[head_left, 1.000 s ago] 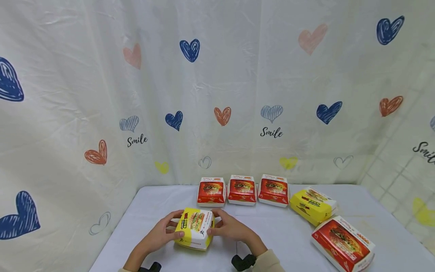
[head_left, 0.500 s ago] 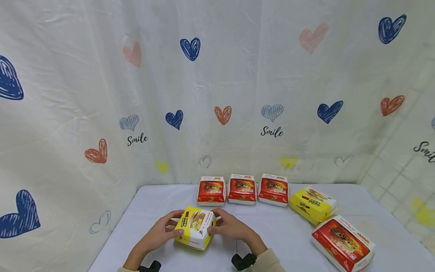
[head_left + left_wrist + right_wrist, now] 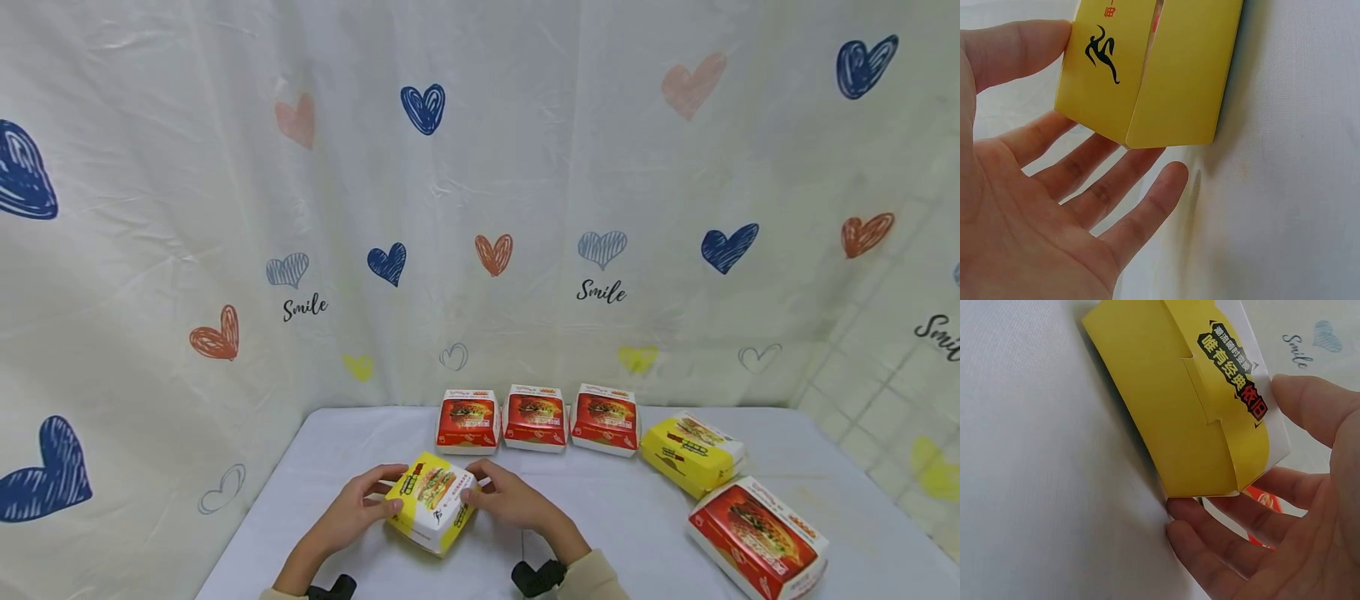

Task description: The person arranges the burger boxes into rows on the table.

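Head view: two hands gripping one yellow box

I have the left hand (image 3: pixel 354 510) at nine o'clock and the right hand (image 3: pixel 512 500) at three, each pinching a yellow-and-white, squarish folded-card box (image 3: pixel 429 498) between thumb and fingers. It sits low in my frame, between six and seven o'clock, skewed, one corner towards six; I can't tell whether its whole base meets the cloth.

My worry: uneven thumb pressure could dent the thin-looking walls or spring the stepped seam (image 3: pixel 1214 421), and a lopsided pinch could let smooth card slip.

Outward from it, three red-and-white card boxes (image 3: pixel 536 423) line up towards one and two; a second yellow-and-white card box (image 3: pixel 684 457) lies just before three, another red-and-white box (image 3: pixel 756 533) just past. Beneath spreads matte white cloth (image 3: pixel 622 533); at twelve hangs a creased, heart-printed curtain (image 3: pixel 517 150).
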Tool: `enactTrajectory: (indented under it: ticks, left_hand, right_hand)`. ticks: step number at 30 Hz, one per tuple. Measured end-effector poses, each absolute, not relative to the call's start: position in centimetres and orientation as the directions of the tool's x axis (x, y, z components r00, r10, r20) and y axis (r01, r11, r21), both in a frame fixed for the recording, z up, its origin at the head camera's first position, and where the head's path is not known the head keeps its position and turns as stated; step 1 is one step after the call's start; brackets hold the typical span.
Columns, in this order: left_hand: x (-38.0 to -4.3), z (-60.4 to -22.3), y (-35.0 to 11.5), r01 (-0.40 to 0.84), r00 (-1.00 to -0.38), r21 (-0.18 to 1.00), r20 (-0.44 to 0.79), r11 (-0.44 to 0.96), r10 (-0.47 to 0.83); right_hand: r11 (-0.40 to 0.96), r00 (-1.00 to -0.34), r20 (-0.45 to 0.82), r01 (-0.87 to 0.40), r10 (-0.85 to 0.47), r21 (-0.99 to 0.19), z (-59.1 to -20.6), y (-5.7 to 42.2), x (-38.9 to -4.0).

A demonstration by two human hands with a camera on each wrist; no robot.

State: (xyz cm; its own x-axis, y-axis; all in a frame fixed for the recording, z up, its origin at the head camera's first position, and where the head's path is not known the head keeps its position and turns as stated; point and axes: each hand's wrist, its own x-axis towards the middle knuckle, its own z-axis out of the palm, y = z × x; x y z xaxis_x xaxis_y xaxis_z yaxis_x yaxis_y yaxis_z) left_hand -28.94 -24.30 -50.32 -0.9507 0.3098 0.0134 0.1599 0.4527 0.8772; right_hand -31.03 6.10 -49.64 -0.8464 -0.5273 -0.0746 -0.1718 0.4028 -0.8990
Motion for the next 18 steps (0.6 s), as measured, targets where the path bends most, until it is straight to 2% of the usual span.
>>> enactTrajectory:
  ticks: [11, 18]
  left_hand:
    - [-28.99, -50.45, -24.29, 0.15, -0.963, 0.886, 0.032, 0.438, 0.267]
    - [-28.91, -50.55, -24.23, 0.15, -0.973, 0.886, 0.054, 0.44, 0.224]
  right_hand:
    - [0.431, -0.862, -0.064, -0.186, -0.503, -0.883, -49.52, 6.14, -30.9]
    - [0.401, -0.864, -0.056, -0.174, -0.5, -0.899, -49.35, 6.05, -30.64]
